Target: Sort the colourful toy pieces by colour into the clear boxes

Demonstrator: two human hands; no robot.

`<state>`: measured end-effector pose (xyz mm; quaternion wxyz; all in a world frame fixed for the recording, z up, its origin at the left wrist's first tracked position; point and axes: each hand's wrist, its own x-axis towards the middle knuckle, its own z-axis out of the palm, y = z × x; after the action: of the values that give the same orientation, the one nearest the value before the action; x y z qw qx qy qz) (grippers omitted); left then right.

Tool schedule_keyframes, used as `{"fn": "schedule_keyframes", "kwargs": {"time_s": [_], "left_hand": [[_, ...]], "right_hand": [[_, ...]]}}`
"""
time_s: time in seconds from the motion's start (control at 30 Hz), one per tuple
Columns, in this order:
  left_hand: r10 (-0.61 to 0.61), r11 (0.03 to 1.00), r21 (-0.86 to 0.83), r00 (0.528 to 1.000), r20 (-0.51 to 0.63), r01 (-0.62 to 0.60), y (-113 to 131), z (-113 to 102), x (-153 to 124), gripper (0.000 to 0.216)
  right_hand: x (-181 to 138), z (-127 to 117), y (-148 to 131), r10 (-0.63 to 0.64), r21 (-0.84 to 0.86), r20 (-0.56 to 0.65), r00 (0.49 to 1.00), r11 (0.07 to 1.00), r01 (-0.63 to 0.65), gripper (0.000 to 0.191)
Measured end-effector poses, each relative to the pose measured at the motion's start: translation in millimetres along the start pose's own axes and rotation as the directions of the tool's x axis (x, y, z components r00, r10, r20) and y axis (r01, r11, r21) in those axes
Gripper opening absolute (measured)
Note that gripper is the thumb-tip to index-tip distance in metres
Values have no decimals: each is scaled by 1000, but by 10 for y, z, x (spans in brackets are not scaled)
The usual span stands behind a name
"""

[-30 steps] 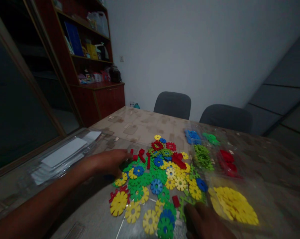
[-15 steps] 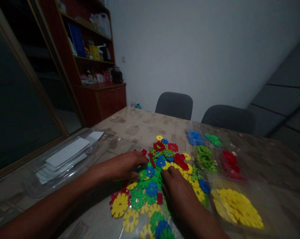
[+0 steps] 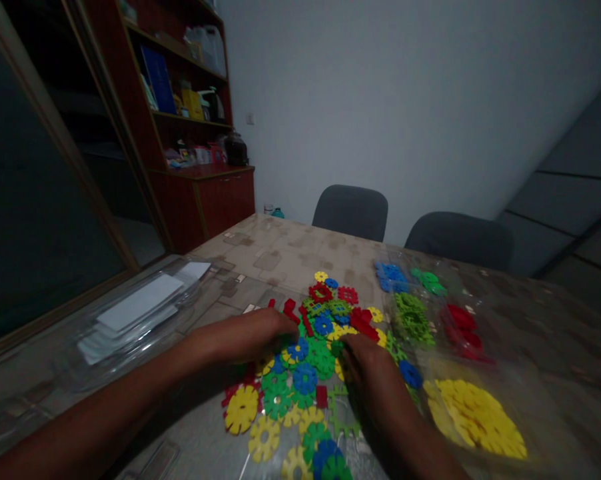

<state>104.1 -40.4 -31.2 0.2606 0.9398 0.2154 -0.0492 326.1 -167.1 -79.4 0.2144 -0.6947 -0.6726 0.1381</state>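
A loose pile of flat notched plastic discs lies in front of me. Over its left side is my left hand (image 3: 260, 335), fingers curled downward; whatever they hold is hidden. Just below its fingertips lies a blue disc (image 3: 297, 351) against yellow ones. My right hand (image 3: 373, 365), on the pile's right side, pinches a green notched disc (image 3: 337, 347) between thumb and fingers. Between the hands are more green discs (image 3: 321, 360) and a blue disc (image 3: 305, 379). Nearer me lie yellow discs (image 3: 263, 439) and a square light green frame piece (image 3: 344, 415).
To the right stand clear containers with sorted pieces: yellow discs (image 3: 475, 417), red pieces (image 3: 461, 327), light green pieces (image 3: 411, 317), blue ones (image 3: 390, 275) and green ones (image 3: 428, 281). A clear tray with white cards (image 3: 140, 303) lies left. Grey chairs (image 3: 351, 212) stand behind the table.
My right hand has shifted right and lifted slightly, now with a green disc in its fingers, uncovering the light green frame piece. Around my left fingertips, a green disc no longer covers the blue one.
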Motion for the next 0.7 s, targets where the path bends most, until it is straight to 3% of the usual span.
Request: {"fn": "schedule_keyframes", "kwargs": {"time_s": [0.1,0.23,0.33,0.47,0.57,0.7], "left_hand": [[43,996,-73,999,-11,-44,-7,-27,-28,28],[87,993,-76,996,22,-85,76,-23,-49,39],[38,999,-27,998,60,-36,121,24,-41,46],[-34,999,22,998,46,33,101,72,-31,52],[-77,996,45,996,34,76,102,55,-41,63],[-122,990,76,992,40,119,139,20,-58,65]], "right_hand": [[5,-8,10,12,6,-34,999,1000,-11,13],[3,37,0,18,32,12,1000,999,-18,12],[-17,76,-6,21,37,23,1000,999,-21,10],[-43,75,-38,13,12,55,998,1000,-14,34],[-39,68,-73,44,-19,125,991,999,-42,34],[-34,93,-55,61,3,105,993,998,-62,34]]}}
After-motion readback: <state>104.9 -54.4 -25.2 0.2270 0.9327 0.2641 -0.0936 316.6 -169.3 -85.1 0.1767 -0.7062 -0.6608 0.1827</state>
